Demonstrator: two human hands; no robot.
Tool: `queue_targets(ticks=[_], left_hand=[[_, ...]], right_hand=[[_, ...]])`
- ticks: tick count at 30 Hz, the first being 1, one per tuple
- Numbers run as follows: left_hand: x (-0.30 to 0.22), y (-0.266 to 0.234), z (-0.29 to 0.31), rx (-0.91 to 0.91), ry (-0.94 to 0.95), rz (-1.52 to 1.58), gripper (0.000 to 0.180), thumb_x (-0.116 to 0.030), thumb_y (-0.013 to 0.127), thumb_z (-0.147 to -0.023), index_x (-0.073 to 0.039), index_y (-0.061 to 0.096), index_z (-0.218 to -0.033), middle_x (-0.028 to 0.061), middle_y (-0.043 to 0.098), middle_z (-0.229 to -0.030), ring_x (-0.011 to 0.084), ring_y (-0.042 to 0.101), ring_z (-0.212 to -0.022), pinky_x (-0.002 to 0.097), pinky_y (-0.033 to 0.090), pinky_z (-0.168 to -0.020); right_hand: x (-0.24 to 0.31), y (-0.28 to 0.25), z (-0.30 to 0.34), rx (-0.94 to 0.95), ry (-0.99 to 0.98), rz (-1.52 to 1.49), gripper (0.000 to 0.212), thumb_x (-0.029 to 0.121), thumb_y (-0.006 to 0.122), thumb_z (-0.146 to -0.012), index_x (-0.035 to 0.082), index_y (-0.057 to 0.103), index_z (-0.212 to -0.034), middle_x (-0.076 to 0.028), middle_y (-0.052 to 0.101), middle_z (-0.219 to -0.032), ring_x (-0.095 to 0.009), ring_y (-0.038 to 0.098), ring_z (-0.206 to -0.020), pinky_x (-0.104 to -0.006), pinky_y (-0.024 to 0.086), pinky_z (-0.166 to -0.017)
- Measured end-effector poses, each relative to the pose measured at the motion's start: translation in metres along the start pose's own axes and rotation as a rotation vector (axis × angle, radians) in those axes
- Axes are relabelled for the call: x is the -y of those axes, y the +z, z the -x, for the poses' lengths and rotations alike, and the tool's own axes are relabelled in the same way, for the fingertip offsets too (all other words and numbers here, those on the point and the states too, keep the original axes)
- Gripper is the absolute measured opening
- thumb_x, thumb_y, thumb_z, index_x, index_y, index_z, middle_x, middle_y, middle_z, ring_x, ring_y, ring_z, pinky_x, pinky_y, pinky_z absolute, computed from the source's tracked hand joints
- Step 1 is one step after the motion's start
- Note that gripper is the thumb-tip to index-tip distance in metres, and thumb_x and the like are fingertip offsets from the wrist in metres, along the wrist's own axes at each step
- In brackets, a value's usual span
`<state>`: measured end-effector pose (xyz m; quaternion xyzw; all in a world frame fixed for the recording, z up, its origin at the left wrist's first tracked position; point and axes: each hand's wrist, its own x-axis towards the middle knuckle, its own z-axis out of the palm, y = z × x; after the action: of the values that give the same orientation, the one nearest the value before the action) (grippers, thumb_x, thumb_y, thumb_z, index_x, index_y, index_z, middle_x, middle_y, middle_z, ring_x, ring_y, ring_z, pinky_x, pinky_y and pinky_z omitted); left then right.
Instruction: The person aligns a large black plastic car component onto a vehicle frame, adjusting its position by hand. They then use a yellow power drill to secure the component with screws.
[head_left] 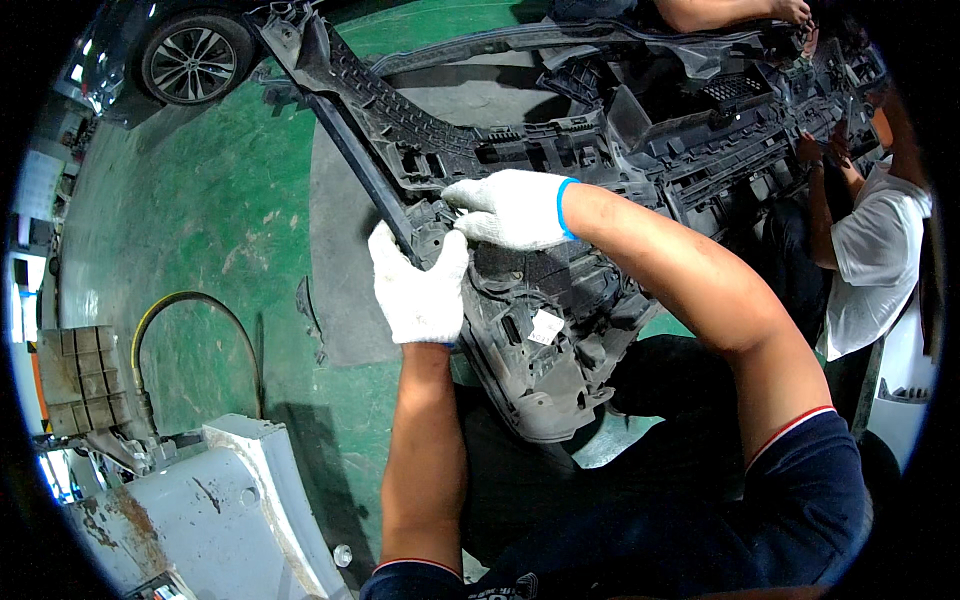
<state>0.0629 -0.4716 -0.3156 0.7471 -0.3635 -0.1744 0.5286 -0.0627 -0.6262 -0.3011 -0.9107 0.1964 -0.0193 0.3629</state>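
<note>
A large dark plastic car part (pixel 540 390), ribbed and slotted, like a bumper or underbody panel, stretches from in front of me to the far right. A white paper label (pixel 545 327) sticks to its near end. My left hand (pixel 420 295), in a white knit glove, grips the part's left edge, at the lower end of a long black bar (pixel 355 160). Just to its right, my right hand (pixel 515 210), in a white glove with a blue cuff, is closed with its fingertips against the part. Whatever those fingertips may hold is too small to make out.
Two other people work on the part's far side: a bare forearm (pixel 715 12) at the top, and someone in a white shirt (pixel 880 225) at right. A car wheel (pixel 196 60) stands far left. Near left are a grey metal housing (pixel 190 510) and a yellow-black hose (pixel 190 297).
</note>
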Motion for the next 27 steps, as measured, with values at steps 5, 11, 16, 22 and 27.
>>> queue_targets(ticks=[5,11,16,22,27], left_hand=[[-0.001,0.002,0.000,-0.007,0.041,-0.033,0.059,-0.023,0.087,-0.085,0.002,0.058,-0.130,0.0137,0.071,-0.116,0.0215,0.068,-0.102,0.0375,0.055,-0.096],[-0.004,0.001,0.000,0.017,-0.026,0.039,0.059,-0.021,0.087,-0.085,0.003,0.058,-0.131,0.0145,0.071,-0.119,0.0214,0.068,-0.105,0.0375,0.054,-0.097],[-0.001,0.002,0.001,0.003,-0.006,0.105,0.064,-0.021,0.087,-0.084,0.002,0.056,-0.136,0.0154,0.071,-0.119,0.0223,0.069,-0.105,0.0374,0.055,-0.097],[0.000,0.001,-0.002,-0.012,0.050,-0.032,0.069,-0.024,0.087,-0.083,0.002,0.056,-0.139,0.0167,0.071,-0.121,0.0259,0.070,-0.106,0.0395,0.055,-0.098],[0.007,0.003,-0.004,0.004,0.005,-0.061,0.066,-0.029,0.087,-0.085,0.004,0.057,-0.134,0.0171,0.067,-0.122,0.0264,0.066,-0.110,0.0403,0.051,-0.102]], right_hand=[[-0.002,0.006,-0.003,-0.031,0.059,-0.046,0.058,0.037,0.059,-0.100,-0.006,0.056,-0.139,-0.033,0.069,-0.125,-0.048,0.065,-0.119,-0.0499,0.051,-0.103],[0.002,0.023,0.005,-0.151,0.085,-0.190,0.057,0.035,0.059,-0.101,-0.006,0.053,-0.140,-0.034,0.069,-0.123,-0.049,0.066,-0.117,-0.0508,0.052,-0.102],[-0.002,0.032,0.008,-0.218,0.057,-0.247,0.059,0.033,0.059,-0.101,-0.004,0.051,-0.146,-0.033,0.068,-0.129,-0.048,0.065,-0.122,-0.0493,0.051,-0.105],[0.005,0.034,0.009,-0.262,0.110,-0.290,0.059,0.034,0.060,-0.101,-0.002,0.054,-0.148,-0.030,0.066,-0.137,-0.045,0.063,-0.127,-0.0454,0.050,-0.109],[0.006,0.034,0.003,-0.270,0.182,-0.369,0.058,0.036,0.063,-0.098,-0.002,0.060,-0.142,-0.029,0.065,-0.138,-0.043,0.063,-0.128,-0.0435,0.049,-0.111]])
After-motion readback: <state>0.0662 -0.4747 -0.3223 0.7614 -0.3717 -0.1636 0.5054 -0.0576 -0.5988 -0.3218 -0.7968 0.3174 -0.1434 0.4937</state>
